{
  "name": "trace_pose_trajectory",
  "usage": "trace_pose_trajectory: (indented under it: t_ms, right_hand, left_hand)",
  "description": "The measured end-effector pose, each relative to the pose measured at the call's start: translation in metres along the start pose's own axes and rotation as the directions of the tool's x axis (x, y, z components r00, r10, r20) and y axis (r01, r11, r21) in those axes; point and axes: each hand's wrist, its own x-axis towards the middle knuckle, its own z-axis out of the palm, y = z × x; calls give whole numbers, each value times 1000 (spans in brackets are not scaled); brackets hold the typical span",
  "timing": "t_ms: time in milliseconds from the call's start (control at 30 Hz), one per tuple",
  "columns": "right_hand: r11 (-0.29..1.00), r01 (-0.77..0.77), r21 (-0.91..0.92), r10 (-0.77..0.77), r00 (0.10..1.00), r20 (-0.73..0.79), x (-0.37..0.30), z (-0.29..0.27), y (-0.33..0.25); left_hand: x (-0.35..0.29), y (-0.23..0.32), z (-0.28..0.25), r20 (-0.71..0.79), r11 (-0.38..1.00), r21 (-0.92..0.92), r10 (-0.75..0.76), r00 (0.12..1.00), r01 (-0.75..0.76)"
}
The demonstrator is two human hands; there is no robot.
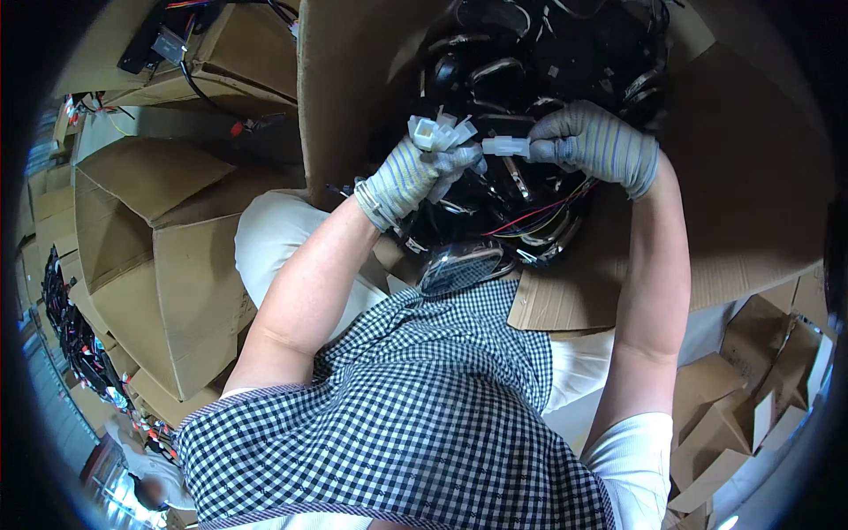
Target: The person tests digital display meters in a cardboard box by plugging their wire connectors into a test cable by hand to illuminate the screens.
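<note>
My left hand [406,184], in a striped knit glove, is closed around a bunch of white plastic connectors [440,132] that stick up past its fingers. Between the two hands lies another white connector [506,147], level and lengthwise. My right hand [601,146], gloved alike, pinches its right end, while its left end comes close to the left fingertips; whether they touch is unclear. Below the hands run thin red, yellow and black wires [548,216]. Black glossy parts [495,75] with pale edges fill the open cardboard box [751,159] behind and under my hands.
A dark part with a meshed face [464,269] rests by my lap at the box's near edge. Open cartons [159,238] stand to the left, with bundled black harnesses [75,340] beyond. More cartons [724,397] are at lower right. Another person [155,481] is at lower left.
</note>
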Motion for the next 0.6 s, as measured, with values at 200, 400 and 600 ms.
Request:
trace_pose_trajectory:
  t_ms: [200,400,600]
  right_hand:
    - [983,180,34,-182,980,81,16,14,27]
    - [974,194,117,-178,975,-135,25,43,46]
    - [949,189,251,-117,954,-275,16,66,61]
  left_hand:
    - [9,-20,-4,-24,980,170,113,993,-107]
    - [11,-22,-6,-99,900,432,117,988,-63]
    - [8,-19,2,-103,959,285,32,994,-1]
